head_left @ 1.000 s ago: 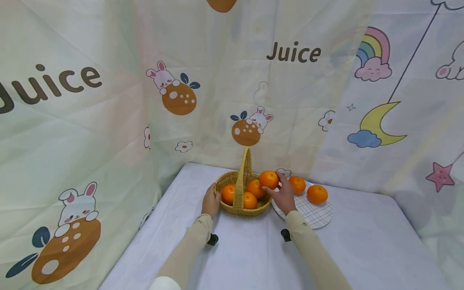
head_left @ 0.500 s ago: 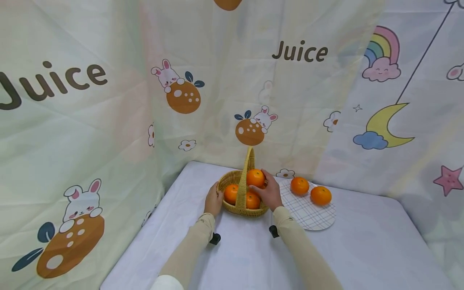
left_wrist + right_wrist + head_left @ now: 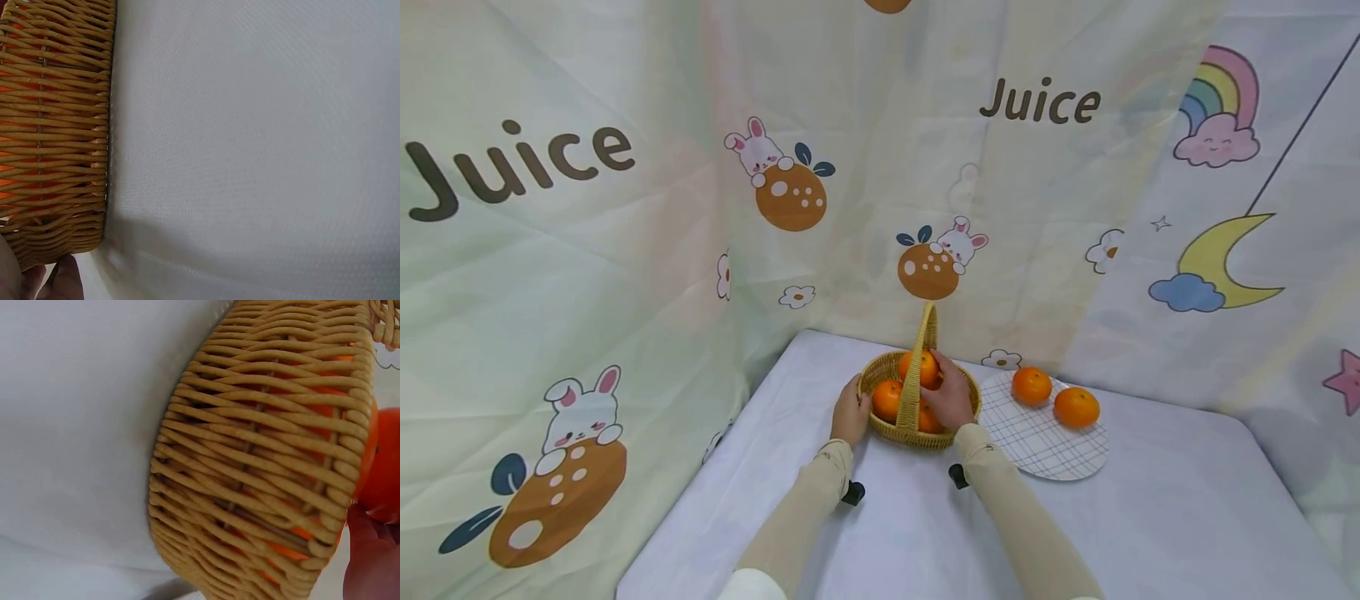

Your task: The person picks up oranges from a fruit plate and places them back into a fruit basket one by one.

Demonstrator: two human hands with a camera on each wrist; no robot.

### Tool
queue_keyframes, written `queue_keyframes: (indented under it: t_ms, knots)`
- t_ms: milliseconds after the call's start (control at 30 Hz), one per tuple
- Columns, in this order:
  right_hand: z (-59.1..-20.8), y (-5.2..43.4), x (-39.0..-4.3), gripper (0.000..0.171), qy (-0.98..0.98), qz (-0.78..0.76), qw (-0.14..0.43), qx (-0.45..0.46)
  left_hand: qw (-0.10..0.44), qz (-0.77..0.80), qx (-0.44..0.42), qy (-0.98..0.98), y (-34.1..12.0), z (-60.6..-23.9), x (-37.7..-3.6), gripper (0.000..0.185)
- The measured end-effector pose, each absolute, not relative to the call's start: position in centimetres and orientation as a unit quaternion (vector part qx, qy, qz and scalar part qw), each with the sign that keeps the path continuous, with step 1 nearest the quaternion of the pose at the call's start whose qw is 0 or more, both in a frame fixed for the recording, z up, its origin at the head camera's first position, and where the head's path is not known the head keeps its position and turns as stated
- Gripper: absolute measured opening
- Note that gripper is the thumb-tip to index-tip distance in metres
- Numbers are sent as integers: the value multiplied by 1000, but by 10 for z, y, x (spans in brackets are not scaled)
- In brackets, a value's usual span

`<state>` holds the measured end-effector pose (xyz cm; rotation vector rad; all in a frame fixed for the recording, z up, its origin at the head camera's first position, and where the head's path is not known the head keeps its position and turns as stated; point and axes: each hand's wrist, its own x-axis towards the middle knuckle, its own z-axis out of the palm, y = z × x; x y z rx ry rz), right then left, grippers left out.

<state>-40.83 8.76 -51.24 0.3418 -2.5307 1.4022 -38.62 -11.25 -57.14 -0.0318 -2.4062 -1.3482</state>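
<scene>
Basket (image 3: pixel 917 439) stuff going on here, folks: it's a woven wicker one with a tall arched handle (image 3: pixel 928 321), standing upright near the back of a white-covered table (image 3: pixel 917 533). Left hand (image 3: pixel 851 414) has hold of the basket's left side, thumb by the rim, and the left wrist view catches fingertips tucked against the lower edge of the weave. Right hand (image 3: pixel 952 395) reaches in over the right side, pinching the top orange (image 3: pixel 929 368) between thumb and fingers, right behind the handle. So that one's inside the rim area, sitting higher than its buddies. Can't tell whether it's touching the fruit below.

Also in the basket: a left orange (image 3: pixel 887 402) and a front orange (image 3: pixel 929 419) partly covered by the right hand. You can see orange peeking through the gaps in the weave in both wrist views too.

Just right of the basket there's a round white plate (image 3: pixel 1037 450) with thin grid lines, carrying a rear orange (image 3: pixel 1032 386) and a near orange (image 3: pixel 1077 407), both toward its far side. Both arms wear beige sleeves (image 3: pixel 793 521), and behind everything hangs a cloth backdrop (image 3: pixel 865 167) with bunnies and "Juice" printed on it.
</scene>
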Motion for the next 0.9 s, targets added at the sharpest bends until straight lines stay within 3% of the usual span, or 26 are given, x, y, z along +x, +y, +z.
queue_keyframes:
  t_ms: [467,633,800,900]
  knots:
    - [-504,78,-420,79,-872,470,93,100,188,-474,-8,-860,-111,-572,-389,47]
    - [-505,79,-429,80,-890,424,99,134,183,-483,-8,-856,-108,-567,-386,47]
    - [-514,80,-434,71,-911,341,132,191,186,-484,-9,-855,-108,-567,-385,47]
    - [-518,78,-433,54,-920,311,133,199,188,-481,-5,-856,-110,-569,-385,47]
